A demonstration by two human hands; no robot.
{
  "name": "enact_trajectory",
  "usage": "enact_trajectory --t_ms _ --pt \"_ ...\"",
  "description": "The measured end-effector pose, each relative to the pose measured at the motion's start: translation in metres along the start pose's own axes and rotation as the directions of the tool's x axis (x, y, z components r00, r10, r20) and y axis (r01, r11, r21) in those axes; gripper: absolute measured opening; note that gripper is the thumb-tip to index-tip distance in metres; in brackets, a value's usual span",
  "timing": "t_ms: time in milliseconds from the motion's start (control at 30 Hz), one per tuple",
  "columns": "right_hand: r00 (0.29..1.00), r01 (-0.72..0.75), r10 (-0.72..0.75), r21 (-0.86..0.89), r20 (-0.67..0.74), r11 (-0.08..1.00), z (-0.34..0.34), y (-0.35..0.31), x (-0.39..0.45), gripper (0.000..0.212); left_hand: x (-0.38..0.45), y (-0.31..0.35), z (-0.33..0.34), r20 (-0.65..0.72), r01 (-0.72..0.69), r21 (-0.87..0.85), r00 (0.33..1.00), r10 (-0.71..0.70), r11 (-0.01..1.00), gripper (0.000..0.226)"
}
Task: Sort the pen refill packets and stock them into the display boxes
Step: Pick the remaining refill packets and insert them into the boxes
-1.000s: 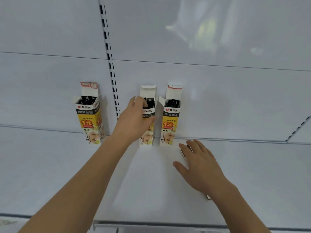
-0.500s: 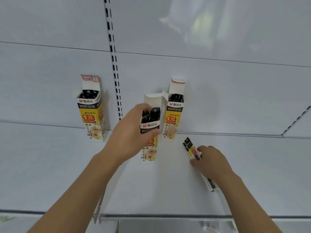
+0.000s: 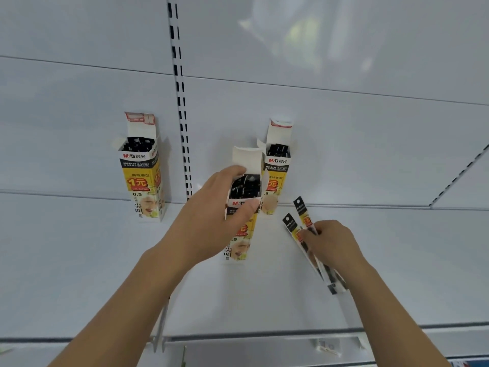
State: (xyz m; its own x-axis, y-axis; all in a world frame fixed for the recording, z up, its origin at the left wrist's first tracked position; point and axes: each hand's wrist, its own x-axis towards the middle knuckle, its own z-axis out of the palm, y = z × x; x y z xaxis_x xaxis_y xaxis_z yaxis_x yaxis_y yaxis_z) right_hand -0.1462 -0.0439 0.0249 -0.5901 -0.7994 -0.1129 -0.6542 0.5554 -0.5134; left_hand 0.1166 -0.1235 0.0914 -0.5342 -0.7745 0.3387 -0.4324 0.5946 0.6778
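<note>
Shelf: white shelf [image 3: 79,260] with a white back panel behind it and a slotted upright [image 3: 182,107] running up the panel.
Left hand: left hand [image 3: 209,221] grips the middle box [image 3: 242,229] near its top — thumb across the front, fingers curled round the left side.
Middle box: yellow, white and black display box, top flap up, dark refill ends showing in its open mouth; it leans slightly and sits forward of the other two, its lower end at the shelf.
Right hand: right hand [image 3: 333,247] pinches two packets [image 3: 299,226], fingers curled over their middle.
Packets: two long, narrow refill packets with black tops, fanned apart at the upper ends, slanting up and left toward the boxes; their lower ends stick out below the hand, close to the shelf.
Left box: left box [image 3: 141,170] stands upright at the back of the shelf, flap up, filled with dark refills — well apart from the others.
Right box: right box [image 3: 276,165] stands at the back, flap up, just behind and beside the middle box, partly hidden by it.
</note>
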Motion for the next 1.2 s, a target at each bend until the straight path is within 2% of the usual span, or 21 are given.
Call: enact_trajectory --t_ms 67,167,433,567,667,767,867,933,1000,1100,1200 --pt "0.998 -0.016 0.017 -0.020 0.060 1.000 0.007 -0.001 -0.002 0.038 -0.002 0.000 -0.001 0.008 -0.010 -0.010 1.000 0.011 1.000 0.058" --pt "0.998 -0.009 0.013 -0.052 0.066 0.999 0.012 -0.008 -0.005 0.035 -0.003 0.000 -0.006 0.002 -0.011 -0.016 1.000 0.011 1.000 0.060" --pt "0.993 0.098 -0.100 0.042 0.060 0.994 0.009 -0.033 -0.015 0.033 -0.003 0.002 -0.016 -0.001 -0.030 0.043 1.000 0.030 0.999 0.051" --pt "0.985 0.130 -0.117 -0.099 0.129 0.987 0.020 -0.038 -0.017 0.036 -0.003 0.004 -0.017 -0.013 -0.031 0.062 0.999 0.031 0.998 0.049" --pt "0.985 0.145 -0.139 -0.057 0.103 0.988 0.017 -0.035 -0.016 0.045 -0.003 0.004 -0.021 0.010 -0.030 0.067 1.000 0.030 0.997 0.040" --pt "0.966 0.246 -0.238 -0.087 0.097 0.965 0.015 -0.034 -0.014 0.045 -0.004 0.003 -0.027 0.048 -0.050 0.078 0.998 0.046 0.996 0.033" --pt "0.944 0.323 -0.300 -0.201 0.138 0.925 0.026 -0.030 -0.013 0.041 -0.004 0.003 -0.029 0.094 -0.063 0.085 0.994 0.055 0.994 0.036" --pt "0.935 0.339 -0.291 -0.269 0.203 0.901 0.034 -0.025 -0.013 0.035 -0.004 0.004 -0.030 0.110 -0.072 0.105 0.992 0.060 0.992 0.043" --pt "0.937 0.318 -0.241 -0.328 0.252 0.890 0.036 -0.026 -0.012 0.039 -0.003 0.006 -0.032 0.114 -0.076 0.120 0.992 0.062 0.990 0.047" --pt "0.938 0.246 -0.153 -0.290 0.310 0.925 0.031 -0.035 -0.009 0.032 -0.005 0.009 -0.034 0.130 -0.075 0.127 0.990 0.059 0.989 0.047" --pt "0.920 0.261 -0.141 -0.307 0.365 0.915 0.028 -0.044 -0.005 0.027 -0.006 0.013 -0.037 0.163 -0.071 0.163 0.986 0.044 0.984 0.045"
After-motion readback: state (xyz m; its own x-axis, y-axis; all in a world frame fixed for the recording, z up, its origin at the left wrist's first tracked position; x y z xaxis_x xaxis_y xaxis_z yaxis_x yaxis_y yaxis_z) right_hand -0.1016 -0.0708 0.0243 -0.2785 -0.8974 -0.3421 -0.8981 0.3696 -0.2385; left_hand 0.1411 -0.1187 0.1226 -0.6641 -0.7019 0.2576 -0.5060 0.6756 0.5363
